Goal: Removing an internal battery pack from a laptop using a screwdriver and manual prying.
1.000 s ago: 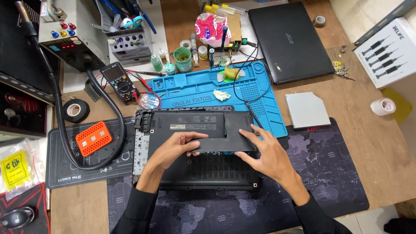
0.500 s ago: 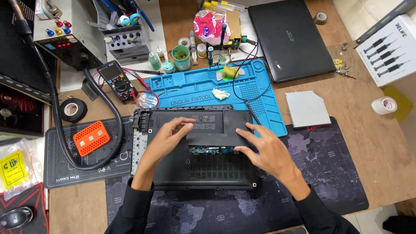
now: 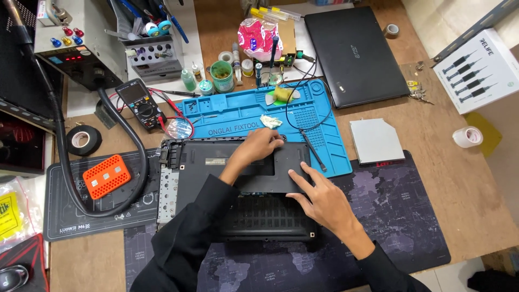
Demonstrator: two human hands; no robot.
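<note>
2 bare hands work on 1 black laptop base (image 3: 238, 213) that lies upside down on a dark desk mat (image 3: 400, 227) at the middle of the wooden bench. At the far left a grey bench unit (image 3: 75, 43) with coloured knobs stands at the back, and a thick black hose (image 3: 102, 162) loops down from it around an orange perforated block (image 3: 106, 176) on a small black mat (image 3: 81, 216). A roll of black tape (image 3: 82, 140) lies just behind that mat. A black multimeter (image 3: 141, 104) with red leads sits between the bench unit and a blue silicone work mat (image 3: 303, 124), which lies directly behind the laptop base and touches its far edge. The left hand (image 3: 259, 147), in a black sleeve, reaches across the base to its far edge, fingers bent and pressing down on the black cover panel (image 3: 254, 167) near the blue mat; it grips nothing that I can see. The right hand (image 3: 319, 200) lies open on the near right part of the same panel, fingers spread and flat, the fingertips (image 3: 294, 174) on the panel's surface. Below the panel the vent grille of the base shows. Behind the blue mat stand small jars, a green cup (image 3: 221, 75) and a pink bag (image 3: 259, 39). Further right a closed black laptop (image 3: 354, 54) lies at the back, a flat silver drive (image 3: 376, 141) lies beside the blue mat, and a white tape roll (image 3: 467, 137) and a white box (image 3: 478, 70) sit at the far right.
</note>
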